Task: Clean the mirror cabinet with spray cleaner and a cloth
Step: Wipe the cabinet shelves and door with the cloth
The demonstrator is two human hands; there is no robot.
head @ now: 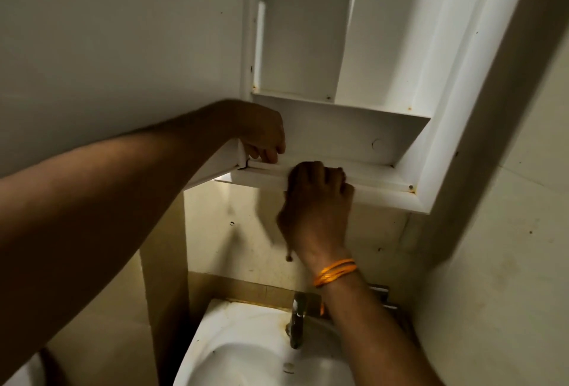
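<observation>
**At the cabinet's lower rail: both hands on, no cloth seen**

Up at 1 o'clock in the head view, the mirror cabinet (446, 127) is hanging open with its shelves showing. Its door (123, 46) is standing out toward 9 o'clock. The person's left hand (264, 139) is curling its fingers (271, 154) round the bottom hinge-side corner. Just toward 4 o'clock of it, the right hand (317, 197) is hooking bent fingers (332, 174) over the lower rail (385, 188), knuckles up. I cannot tell whether a cloth is lying under that palm. No spray bottle is showing.

Risks, as judged:
- Both hands are bearing on one rail, so any downward pull is loading the wall fixings and the hinge corner.
- Rust spots (411, 188) are showing at the rail's 3 o'clock end. Rubbing there is likely smearing brown across white paint.
- The left fingers are sitting at the hinge line, and a door swinging shut is a pinch hazard.
- The tap (297, 324) and sink (221, 318) are waiting at 6 o'clock, so a slipping right hand is heading onto metal.
</observation>
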